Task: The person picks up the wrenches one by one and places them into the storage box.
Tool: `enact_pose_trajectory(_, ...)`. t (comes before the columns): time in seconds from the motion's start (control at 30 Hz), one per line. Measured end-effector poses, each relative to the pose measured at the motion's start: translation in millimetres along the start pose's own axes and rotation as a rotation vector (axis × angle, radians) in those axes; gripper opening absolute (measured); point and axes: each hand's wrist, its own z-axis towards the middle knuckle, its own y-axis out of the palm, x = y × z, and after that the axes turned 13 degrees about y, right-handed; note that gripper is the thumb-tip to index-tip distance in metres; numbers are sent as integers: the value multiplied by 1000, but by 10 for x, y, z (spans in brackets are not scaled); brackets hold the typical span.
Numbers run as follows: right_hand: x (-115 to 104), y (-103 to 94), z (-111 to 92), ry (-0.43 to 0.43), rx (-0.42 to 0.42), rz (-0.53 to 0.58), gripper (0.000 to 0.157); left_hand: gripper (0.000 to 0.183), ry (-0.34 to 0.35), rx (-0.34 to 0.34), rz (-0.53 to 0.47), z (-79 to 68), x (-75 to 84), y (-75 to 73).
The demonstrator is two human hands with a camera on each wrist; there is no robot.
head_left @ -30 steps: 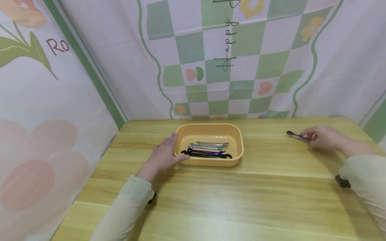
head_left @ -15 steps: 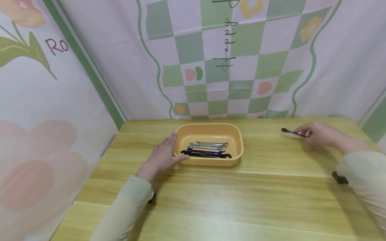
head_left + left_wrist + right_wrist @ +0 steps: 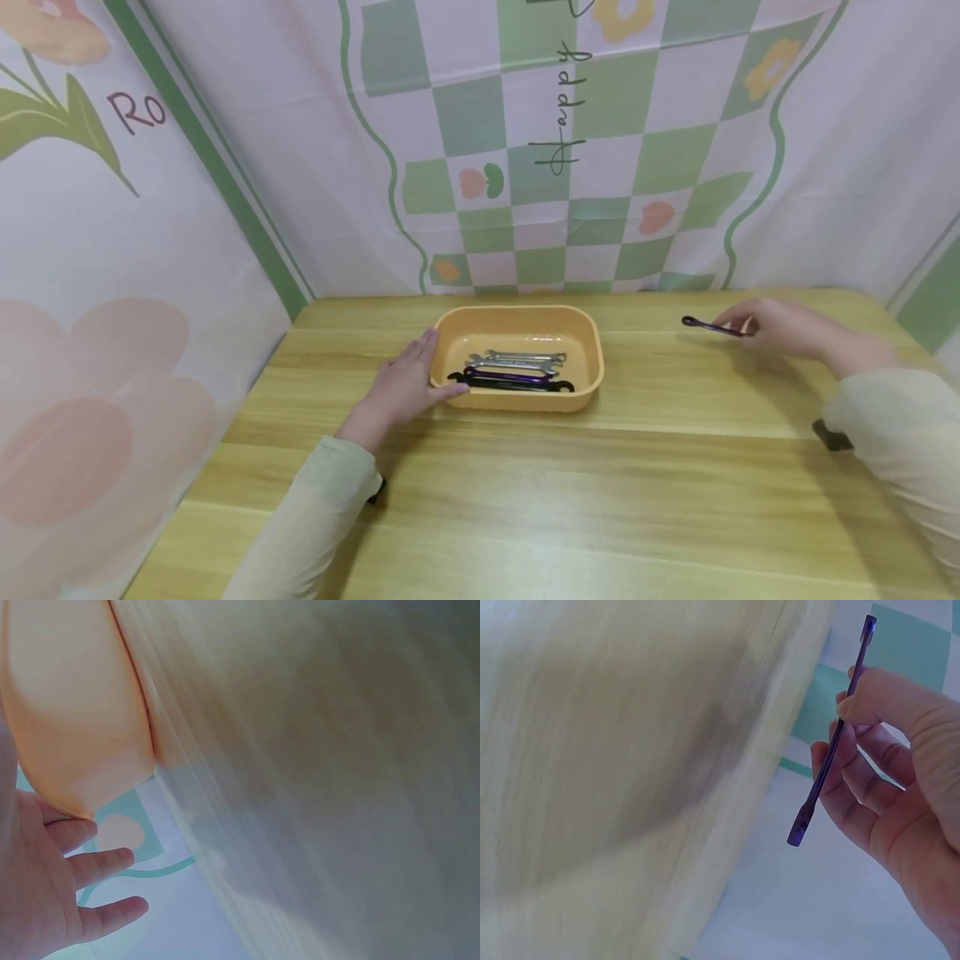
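A purple wrench [image 3: 826,761] is pinched between the thumb and fingers of my right hand [image 3: 787,329], held above the table at the right. Its ring end points left in the head view. My left hand [image 3: 401,383] rests against the left end of a yellow-orange plastic bin [image 3: 592,358], the thumb over the near rim and the fingers along the side. Inside the bin lie silver wrenches [image 3: 517,364], a purple wrench [image 3: 510,377] and a black wrench [image 3: 517,386], roughly side by side. In the left wrist view, the fingers spread by the bin's wall [image 3: 82,712].
The wooden table [image 3: 600,500] reaches back to a hanging cloth [image 3: 536,200] with a green checked print. Another printed cloth [image 3: 112,333] hangs along the left side. Dark straps show under both wrists.
My right hand has moved left and slightly away from me, lifting the purple wrench off the table. The left hand has stayed on the bin.
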Motion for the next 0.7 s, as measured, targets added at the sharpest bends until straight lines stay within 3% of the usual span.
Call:
enact_pose_trajectory(0.47, -208, -21, 60, -39, 3, -4, 30, 112, 0, -11, 3, 1, 14, -13)
enact_pose_trajectory(0.7, -303, -42, 90, -66, 13, -9, 36, 111, -5, -12, -1, -1, 28, -31)
